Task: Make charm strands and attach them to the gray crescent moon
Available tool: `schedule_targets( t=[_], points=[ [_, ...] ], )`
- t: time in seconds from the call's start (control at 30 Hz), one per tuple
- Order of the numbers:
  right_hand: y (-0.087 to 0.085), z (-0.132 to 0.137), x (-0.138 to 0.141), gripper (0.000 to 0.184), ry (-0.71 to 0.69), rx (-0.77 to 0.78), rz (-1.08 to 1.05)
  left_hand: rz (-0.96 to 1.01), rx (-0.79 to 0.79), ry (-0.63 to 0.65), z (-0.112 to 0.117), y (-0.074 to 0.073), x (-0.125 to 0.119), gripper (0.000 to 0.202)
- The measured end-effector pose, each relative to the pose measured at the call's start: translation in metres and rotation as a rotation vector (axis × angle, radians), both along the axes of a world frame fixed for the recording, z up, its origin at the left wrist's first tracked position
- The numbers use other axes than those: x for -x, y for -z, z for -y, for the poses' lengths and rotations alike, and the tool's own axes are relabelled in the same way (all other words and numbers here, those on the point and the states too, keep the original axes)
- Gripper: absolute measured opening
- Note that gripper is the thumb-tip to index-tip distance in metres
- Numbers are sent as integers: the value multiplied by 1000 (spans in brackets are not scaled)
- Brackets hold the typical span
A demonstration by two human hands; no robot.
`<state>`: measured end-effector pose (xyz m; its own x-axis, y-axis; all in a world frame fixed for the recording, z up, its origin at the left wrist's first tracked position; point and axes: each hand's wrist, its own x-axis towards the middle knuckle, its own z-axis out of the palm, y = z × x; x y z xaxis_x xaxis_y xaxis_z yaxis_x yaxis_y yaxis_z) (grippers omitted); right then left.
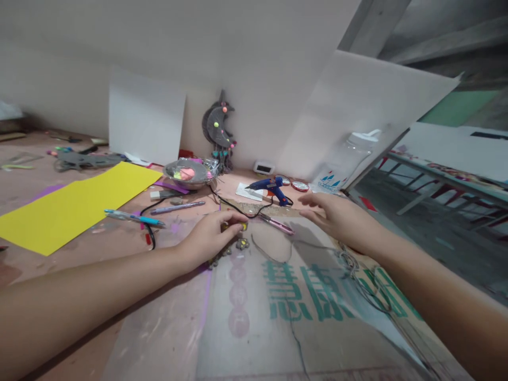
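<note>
My left hand (212, 235) rests on the table with its fingers curled round a small yellow piece (238, 226). Small grey beads (242, 244) lie just beside it on a cardboard sheet with green print (301, 296). My right hand (335, 217) hovers flat over the sheet's far edge, fingers stretched out and holding nothing. A pink-handled tool (280, 225) lies between the two hands. A blue glue gun (270, 186) stands just beyond, its black cord (234, 203) running toward my left hand.
A yellow paper sheet (75, 203) lies at the left, with pens (135, 217) near it. A metal bowl of small bits (188, 173) and a grey moon decoration (219, 129) stand at the back. A plastic bottle (345, 159) leans at the right by a white board (369, 111).
</note>
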<state>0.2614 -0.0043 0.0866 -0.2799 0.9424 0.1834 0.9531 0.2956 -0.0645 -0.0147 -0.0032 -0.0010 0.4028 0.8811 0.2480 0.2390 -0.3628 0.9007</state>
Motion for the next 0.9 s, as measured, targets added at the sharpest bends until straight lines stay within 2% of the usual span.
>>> schedule_targets(
  t=[0.07,0.13,0.23,0.33,0.5,0.6,0.7,0.8,0.9],
  points=[
    [11,-26,-2,39,18,-20,-134,13,8,-11,-1,0,0,21],
    [23,-51,-2,44,42,38,-278,5,9,-23,-2,0,1,22],
    [39,-80,2,47,50,63,-319,-17,24,-34,-4,0,1,25],
    [53,-96,11,41,80,77,-345,-10,58,-28,-6,2,1,25],
    [70,-103,28,33,166,58,-399,37,69,-21,-8,7,1,17],
    [73,-106,29,24,212,1,-433,73,46,-9,-9,9,0,14],
    [67,-108,22,22,233,-46,-477,65,42,-6,-9,9,0,14],
    [57,-102,14,19,200,-17,-552,64,39,-15,-10,9,-1,14],
    [46,-86,13,19,133,36,-640,73,44,-21,-11,9,0,15]
  ],
)
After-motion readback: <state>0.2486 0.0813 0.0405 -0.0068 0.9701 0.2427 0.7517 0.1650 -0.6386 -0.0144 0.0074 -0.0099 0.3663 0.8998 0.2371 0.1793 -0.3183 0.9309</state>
